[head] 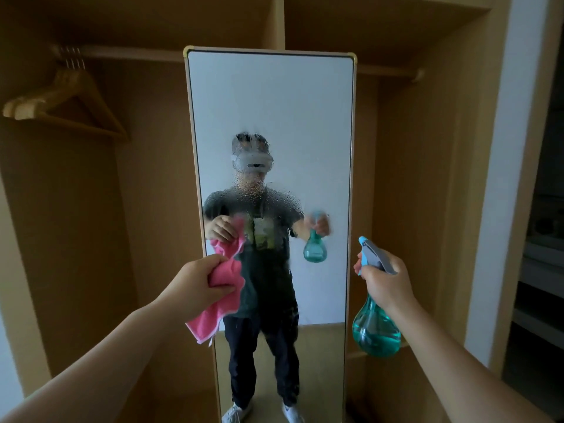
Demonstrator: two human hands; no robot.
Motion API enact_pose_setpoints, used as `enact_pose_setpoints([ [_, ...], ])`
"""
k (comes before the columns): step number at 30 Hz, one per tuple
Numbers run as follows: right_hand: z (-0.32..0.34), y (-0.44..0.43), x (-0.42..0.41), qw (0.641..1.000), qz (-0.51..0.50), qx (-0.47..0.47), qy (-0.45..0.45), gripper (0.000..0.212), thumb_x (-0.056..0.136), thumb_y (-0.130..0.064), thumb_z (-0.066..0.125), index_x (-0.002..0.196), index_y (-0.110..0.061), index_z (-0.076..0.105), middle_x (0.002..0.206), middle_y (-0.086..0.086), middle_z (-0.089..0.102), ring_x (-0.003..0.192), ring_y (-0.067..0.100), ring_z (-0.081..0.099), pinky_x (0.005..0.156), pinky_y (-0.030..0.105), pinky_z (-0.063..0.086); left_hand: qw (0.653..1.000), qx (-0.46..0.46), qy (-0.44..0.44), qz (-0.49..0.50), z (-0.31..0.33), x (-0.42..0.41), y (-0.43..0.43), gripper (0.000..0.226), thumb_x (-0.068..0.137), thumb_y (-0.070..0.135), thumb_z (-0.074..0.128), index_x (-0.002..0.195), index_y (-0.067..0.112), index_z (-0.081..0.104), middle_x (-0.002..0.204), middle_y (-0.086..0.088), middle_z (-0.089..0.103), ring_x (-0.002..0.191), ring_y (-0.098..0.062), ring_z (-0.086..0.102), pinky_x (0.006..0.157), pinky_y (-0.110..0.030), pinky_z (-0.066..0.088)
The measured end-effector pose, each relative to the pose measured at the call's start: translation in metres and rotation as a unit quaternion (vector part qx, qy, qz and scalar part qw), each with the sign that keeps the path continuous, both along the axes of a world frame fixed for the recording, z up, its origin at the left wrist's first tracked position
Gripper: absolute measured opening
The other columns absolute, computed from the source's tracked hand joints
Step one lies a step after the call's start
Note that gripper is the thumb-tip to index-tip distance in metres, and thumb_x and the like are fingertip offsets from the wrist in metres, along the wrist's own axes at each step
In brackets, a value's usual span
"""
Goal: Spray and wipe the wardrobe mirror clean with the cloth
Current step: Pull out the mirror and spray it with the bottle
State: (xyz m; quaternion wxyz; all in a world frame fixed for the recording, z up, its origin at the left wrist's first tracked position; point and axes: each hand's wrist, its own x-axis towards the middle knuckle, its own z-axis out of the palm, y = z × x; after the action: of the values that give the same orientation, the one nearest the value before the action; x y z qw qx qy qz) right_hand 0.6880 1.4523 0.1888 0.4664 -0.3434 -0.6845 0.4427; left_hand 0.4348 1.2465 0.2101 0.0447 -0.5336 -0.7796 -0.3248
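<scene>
- Bunched in my left hand [198, 283], the pink cloth [218, 303] was pinched between thumb and curled fingers; its loose end hung down over the mirror's left edge.
- I held it that way, I judge, so a wad sat ready at the fingertips for wiping while the rest stayed out of the way.
- My right hand [386, 280] was wrapped round the neck of the spray bottle [376, 329], forefinger at the front by the trigger; whether it was squeezing, I cannot tell.
- The bottle hung just right of the mirror [271, 96], its long axis near upright and tilted a little, bulb down and blue nozzle up, pointing up and left toward the glass.
- That aim suited another spray onto the pane, and keeping the bulb low would keep liquid at the pickup.
- The mirror stood upright in the wardrobe [427, 178], between its two bays, long axis vertical and face toward me.
- Droplets [253, 193] covered a patch of its middle, blurring the reflection there; the top looked dry and the bottom showed little wet.
- Hangers [65, 99] hung on the rail to the left, well clear of my work.
- By my reckoning, spraying was partly done and wiping had not yet started.
</scene>
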Motion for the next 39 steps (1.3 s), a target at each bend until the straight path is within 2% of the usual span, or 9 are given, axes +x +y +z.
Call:
enact_pose_setpoints([
  [8, -0.034, -0.001, 0.002, 0.998, 0.029, -0.035, -0.042, 0.026, 0.095, -0.01, 0.053, 0.108, -0.032, 0.054, 0.101, 0.002, 0.057, 0.079, 0.015, 0.055, 0.06, 0.021, 0.045, 1.0, -0.018, -0.015, 0.002, -0.02, -0.001, 0.001, 0.026, 0.081, 0.026, 0.075, 0.097, 0.036, 0.057, 0.088, 0.017, 0.065, 0.081, 0.0, 0.062, 0.069, -0.017, 0.049],
  [14, -0.064, -0.004, -0.001, 0.993, 0.032, -0.069, -0.087, 0.027, 0.093, -0.011, 0.053, 0.117, -0.023, 0.06, 0.102, 0.008, 0.061, 0.075, 0.016, 0.056, 0.056, 0.022, 0.044, 0.998, -0.039, -0.039, 0.006, -0.046, 0.0, 0.001, 0.022, 0.082, 0.026, 0.073, 0.097, 0.033, 0.059, 0.087, 0.017, 0.065, 0.08, 0.002, 0.061, 0.064, -0.011, 0.044],
  [19, -0.071, -0.007, -0.002, 0.994, 0.03, -0.075, -0.073, 0.025, 0.094, -0.008, 0.053, 0.103, -0.031, 0.053, 0.092, -0.004, 0.054, 0.075, 0.012, 0.052, 0.059, 0.021, 0.042, 0.998, -0.045, -0.049, 0.004, -0.059, 0.004, 0.002, 0.023, 0.082, 0.024, 0.074, 0.098, 0.033, 0.06, 0.087, 0.017, 0.066, 0.081, 0.003, 0.061, 0.064, -0.011, 0.044],
  [23, -0.073, -0.007, -0.003, 0.994, 0.022, -0.071, -0.076, 0.022, 0.093, -0.006, 0.053, 0.107, -0.021, 0.06, 0.091, -0.002, 0.054, 0.072, 0.013, 0.051, 0.058, 0.024, 0.041, 0.998, -0.05, -0.046, 0.007, -0.064, 0.004, 0.002, 0.026, 0.082, 0.024, 0.074, 0.098, 0.036, 0.057, 0.088, 0.019, 0.064, 0.081, 0.005, 0.059, 0.063, -0.01, 0.042],
  [27, -0.075, -0.009, -0.001, 0.995, 0.012, -0.08, -0.059, 0.026, 0.093, -0.006, 0.053, 0.086, -0.03, 0.054, 0.091, 0.0, 0.055, 0.073, 0.012, 0.049, 0.061, 0.026, 0.039, 0.998, -0.052, -0.045, 0.013, -0.066, 0.001, -0.001, 0.026, 0.082, 0.024, 0.073, 0.097, 0.036, 0.056, 0.089, 0.018, 0.064, 0.081, 0.004, 0.058, 0.063, -0.01, 0.042],
  [29, -0.078, -0.009, -0.002, 0.994, 0.005, -0.086, -0.066, 0.014, 0.091, -0.007, 0.055, 0.096, -0.018, 0.062, 0.096, 0.01, 0.058, 0.077, 0.015, 0.052, 0.061, 0.025, 0.04, 0.998, -0.048, -0.049, 0.013, -0.066, 0.001, -0.003, 0.027, 0.082, 0.023, 0.073, 0.098, 0.036, 0.055, 0.089, 0.019, 0.062, 0.081, 0.005, 0.057, 0.062, -0.01, 0.041],
  [31, -0.08, -0.009, -0.005, 0.993, 0.006, -0.091, -0.076, 0.021, 0.09, -0.009, 0.057, 0.111, -0.009, 0.06, 0.098, 0.011, 0.059, 0.079, 0.015, 0.054, 0.058, 0.023, 0.04, 0.998, -0.047, -0.048, 0.014, -0.065, 0.0, -0.005, 0.028, 0.083, 0.023, 0.073, 0.099, 0.036, 0.054, 0.088, 0.021, 0.061, 0.08, 0.006, 0.056, 0.061, -0.01, 0.04],
  [35, -0.078, -0.017, -0.012, 0.991, 0.035, -0.093, -0.092, 0.026, 0.093, -0.014, 0.057, 0.114, -0.027, 0.047, 0.095, -0.009, 0.05, 0.08, 0.011, 0.051, 0.059, 0.02, 0.039, 0.997, -0.042, -0.051, 0.025, -0.063, -0.003, -0.011, 0.027, 0.082, 0.024, 0.073, 0.1, 0.034, 0.055, 0.088, 0.021, 0.06, 0.08, 0.005, 0.056, 0.062, -0.009, 0.039],
  [39, -0.073, -0.03, -0.026, 0.987, 0.076, -0.082, -0.116, 0.025, 0.096, -0.014, 0.052, 0.112, -0.029, 0.041, 0.093, -0.008, 0.049, 0.076, 0.011, 0.051, 0.061, 0.022, 0.042, 0.997, -0.041, -0.056, 0.04, -0.063, -0.008, -0.023, 0.024, 0.082, 0.025, 0.073, 0.097, 0.034, 0.055, 0.087, 0.019, 0.062, 0.08, 0.003, 0.057, 0.062, -0.011, 0.041],
])
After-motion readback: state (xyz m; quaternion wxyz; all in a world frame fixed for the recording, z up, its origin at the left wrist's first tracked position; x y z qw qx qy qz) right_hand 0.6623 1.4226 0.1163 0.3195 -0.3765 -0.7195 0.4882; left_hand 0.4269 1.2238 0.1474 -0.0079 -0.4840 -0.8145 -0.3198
